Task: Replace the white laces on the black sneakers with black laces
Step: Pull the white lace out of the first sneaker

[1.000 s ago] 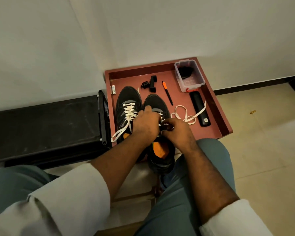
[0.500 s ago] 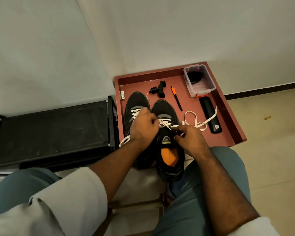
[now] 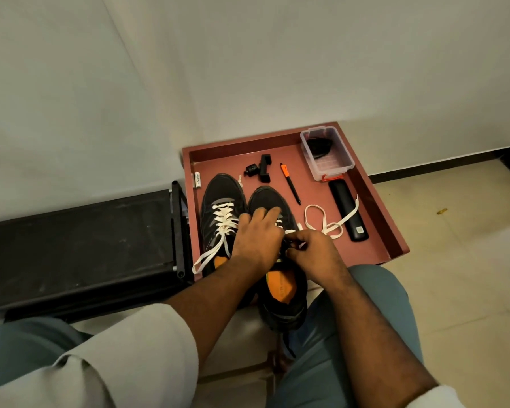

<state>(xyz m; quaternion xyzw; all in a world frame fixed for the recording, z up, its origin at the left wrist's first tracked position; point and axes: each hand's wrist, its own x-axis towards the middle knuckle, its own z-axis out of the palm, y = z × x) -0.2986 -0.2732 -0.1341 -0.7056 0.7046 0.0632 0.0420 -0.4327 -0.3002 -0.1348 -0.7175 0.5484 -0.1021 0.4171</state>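
while the white lace (image 3: 326, 220) is only partly out of the right sneaker (image 3: 273, 207), we judge we are at the unlacing step. our right hand (image 3: 314, 254) pinches the lace at the eyelets, fingers curled round it; its freed length trails away from that pinch across the red tray (image 3: 374, 242). just beside the pinch, our left hand (image 3: 255, 240) presses flat on the shoe, fingers fairly straight, steadying it. next we need to draw the lace through the remaining eyelets. beyond the steadying hand, the left sneaker (image 3: 218, 198) is fully laced. a clear box (image 3: 326, 153) farthest from the grip holds something dark, perhaps black laces.
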